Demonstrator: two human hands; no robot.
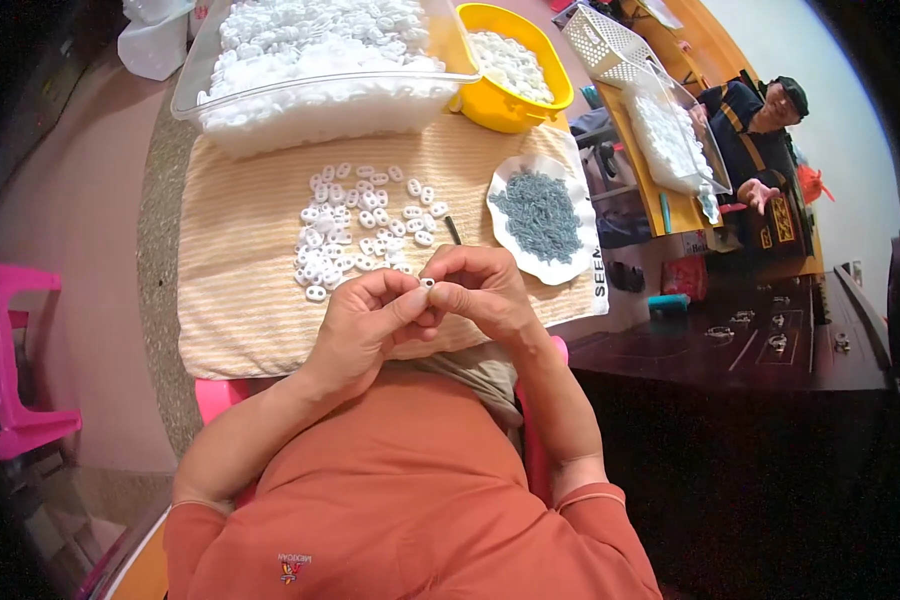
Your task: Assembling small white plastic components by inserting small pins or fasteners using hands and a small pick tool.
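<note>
Near the front edge of the striped cloth, my left hand (pixel 363 320) and my right hand (pixel 483 295) meet, fingertips pinched together. Between them shows a small white two-holed plastic piece (pixel 427 283); fingers cover most of it. Just beyond lies a loose spread of similar white oval pieces (pixel 320 240), each with two holes. A thin black stick-like tool (pixel 453 230) rests past my right fingers. To the right, a white scalloped plate (pixel 505 242) bears a heap of small dark grey-green pieces (pixel 537 215), too small to tell apart.
A clear plastic bin (pixel 192 100) full of white pieces stands at the back, beside a yellow basin (pixel 510 118) holding more. Pink stools (pixel 15 350) stand at left. At upper right, a person (pixel 755 125) sits by another table with a clear bin (pixel 715 170) and white basket (pixel 595 40).
</note>
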